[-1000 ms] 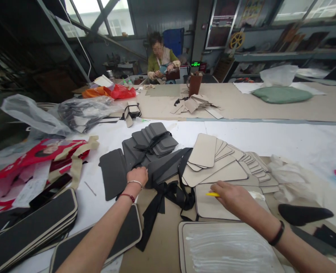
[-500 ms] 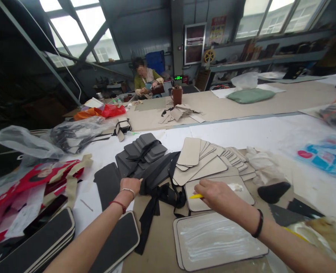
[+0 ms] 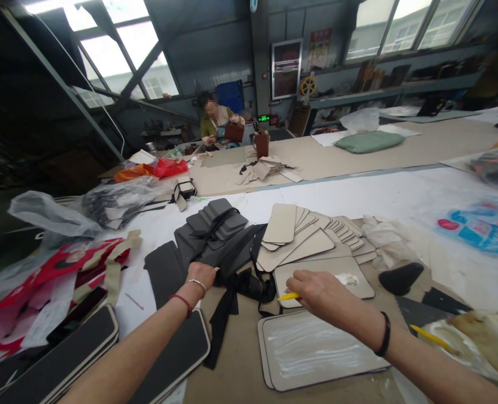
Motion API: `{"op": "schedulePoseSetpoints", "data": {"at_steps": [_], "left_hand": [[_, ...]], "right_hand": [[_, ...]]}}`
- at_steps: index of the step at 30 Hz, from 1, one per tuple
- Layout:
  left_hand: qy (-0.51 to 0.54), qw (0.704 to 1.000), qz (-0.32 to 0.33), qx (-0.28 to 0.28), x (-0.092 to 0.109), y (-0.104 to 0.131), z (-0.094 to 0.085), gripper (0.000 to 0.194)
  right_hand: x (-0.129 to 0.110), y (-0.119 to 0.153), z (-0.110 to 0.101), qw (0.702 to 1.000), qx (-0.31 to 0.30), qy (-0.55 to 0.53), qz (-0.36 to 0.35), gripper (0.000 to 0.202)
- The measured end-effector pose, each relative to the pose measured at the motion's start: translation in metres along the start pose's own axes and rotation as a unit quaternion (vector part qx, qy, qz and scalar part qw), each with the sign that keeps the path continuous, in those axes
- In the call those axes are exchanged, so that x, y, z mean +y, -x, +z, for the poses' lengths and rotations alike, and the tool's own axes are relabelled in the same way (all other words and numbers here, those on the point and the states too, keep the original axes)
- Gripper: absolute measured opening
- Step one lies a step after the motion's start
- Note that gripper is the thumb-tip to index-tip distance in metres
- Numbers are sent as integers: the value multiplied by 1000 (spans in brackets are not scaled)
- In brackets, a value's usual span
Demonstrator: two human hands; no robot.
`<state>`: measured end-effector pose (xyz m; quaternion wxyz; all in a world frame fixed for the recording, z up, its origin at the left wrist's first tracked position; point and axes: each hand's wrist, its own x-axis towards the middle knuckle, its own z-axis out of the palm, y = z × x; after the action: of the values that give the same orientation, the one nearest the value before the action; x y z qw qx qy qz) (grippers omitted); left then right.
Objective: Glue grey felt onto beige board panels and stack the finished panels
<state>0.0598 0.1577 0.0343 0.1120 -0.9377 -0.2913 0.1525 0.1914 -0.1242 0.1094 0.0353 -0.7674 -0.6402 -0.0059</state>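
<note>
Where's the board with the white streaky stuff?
In the head view, the streaky board lies low, right of the middle, on top of another pale board, just below the right hand.

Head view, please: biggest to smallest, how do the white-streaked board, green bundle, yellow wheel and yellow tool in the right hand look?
1. White-streaked board
2. Green bundle
3. Yellow wheel
4. Yellow tool, counting only what shows outside the right hand

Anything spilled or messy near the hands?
The black strips lie in a loose tangle, untidy beside the fanned beige panels. A lumpy white blob sits on the farther panel, just beyond the right hand, unlike the streaky coat on the nearer panel; can't tell if it's a spill.
</note>
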Motion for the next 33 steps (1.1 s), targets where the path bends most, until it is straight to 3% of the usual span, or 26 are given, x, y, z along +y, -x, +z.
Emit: {"op": "schedulePoseSetpoints", "data": {"at_steps": [5, 8, 12, 18, 26, 30, 33], "left_hand": [[6, 999, -34, -24, -20, -12, 1, 41], [10, 999, -47, -9, -27, -15, 5, 42], [24, 998, -45, 38, -29, -21, 19, 44], [64, 996, -31, 54, -28, -36, 45, 65], [100, 990, 15, 98, -18, -25, 54, 53], [143, 983, -11, 110, -19, -27, 60, 51], [186, 974, -53, 115, -23, -35, 59, 37]], "right_hand": [[-2, 0, 1, 1000, -11, -4, 10, 18], [-2, -3, 3, 1000, -19, -4, 12, 19], [-3, -6, 7, 1000, -20, -5, 16, 22], [-3, -6, 12, 999, -29, -6, 33, 27], [-9, -7, 12, 998, -42, -20, 50, 26], [-13, -5, 13, 998, -23, -28, 50, 25], [-14, 0, 11, 998, -17, -32, 56, 24]]}}
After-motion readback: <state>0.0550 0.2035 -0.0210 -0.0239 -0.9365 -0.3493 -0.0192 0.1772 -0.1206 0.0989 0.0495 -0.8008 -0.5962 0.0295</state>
